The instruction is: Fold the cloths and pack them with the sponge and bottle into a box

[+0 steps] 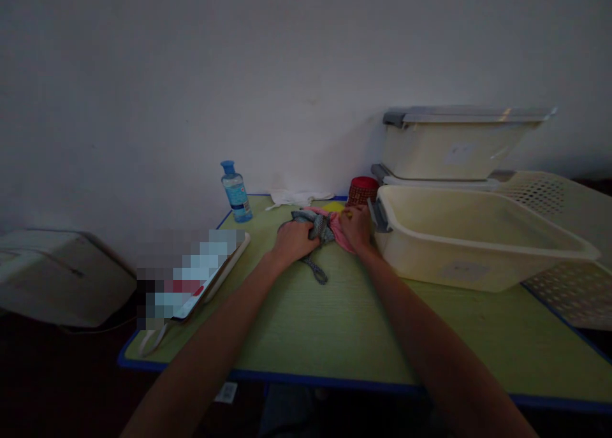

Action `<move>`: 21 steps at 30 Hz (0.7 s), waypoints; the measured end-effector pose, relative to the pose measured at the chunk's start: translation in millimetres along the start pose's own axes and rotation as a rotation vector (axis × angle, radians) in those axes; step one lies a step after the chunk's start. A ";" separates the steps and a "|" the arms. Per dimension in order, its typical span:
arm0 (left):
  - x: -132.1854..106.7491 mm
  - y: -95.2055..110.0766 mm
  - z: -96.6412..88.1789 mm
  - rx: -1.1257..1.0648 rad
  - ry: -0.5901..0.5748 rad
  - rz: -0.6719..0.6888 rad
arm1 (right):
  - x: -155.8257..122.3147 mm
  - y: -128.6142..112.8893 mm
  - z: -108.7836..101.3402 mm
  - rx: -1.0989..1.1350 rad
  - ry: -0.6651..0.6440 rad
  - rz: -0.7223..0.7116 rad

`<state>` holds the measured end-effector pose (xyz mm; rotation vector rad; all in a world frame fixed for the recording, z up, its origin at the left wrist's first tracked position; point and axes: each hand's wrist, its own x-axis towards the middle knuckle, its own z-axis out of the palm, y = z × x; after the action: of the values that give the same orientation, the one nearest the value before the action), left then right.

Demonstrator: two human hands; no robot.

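Both my arms reach across a green table (306,323) toward its far edge. My left hand (292,240) is closed on a grey patterned cloth (319,229), one end of which trails toward me on the table. My right hand (356,227) is closed on a pink cloth (338,229) that lies against the grey one. A bit of yellow cloth (333,206) shows just behind them. The fingers of both hands are partly buried in the fabric.
A cream plastic tub (478,250) stands right of my hands, with a lidded bin (454,145) and a perforated basket (559,199) behind. A red woven cup (362,190), a white cloth (296,197) and a blue-capped bottle (236,192) stand by the wall. A tablet (201,278) lies left.
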<state>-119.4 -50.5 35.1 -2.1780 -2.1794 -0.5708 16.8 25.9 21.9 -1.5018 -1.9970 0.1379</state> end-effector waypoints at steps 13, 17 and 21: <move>0.1 -0.8 5.0 -0.039 0.035 -0.064 | -10.5 -4.6 -3.5 0.210 0.081 0.137; 2.0 -2.3 9.3 -0.134 0.072 -0.100 | -13.6 -15.3 -7.2 0.291 0.160 0.094; 3.7 -4.7 12.8 -0.277 0.113 -0.132 | -14.9 -23.1 -7.1 0.532 0.241 0.044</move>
<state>-120.8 -43.5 23.0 -2.0659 -2.3162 -1.0325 3.7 2.6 31.4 -1.1548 -1.5740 0.4472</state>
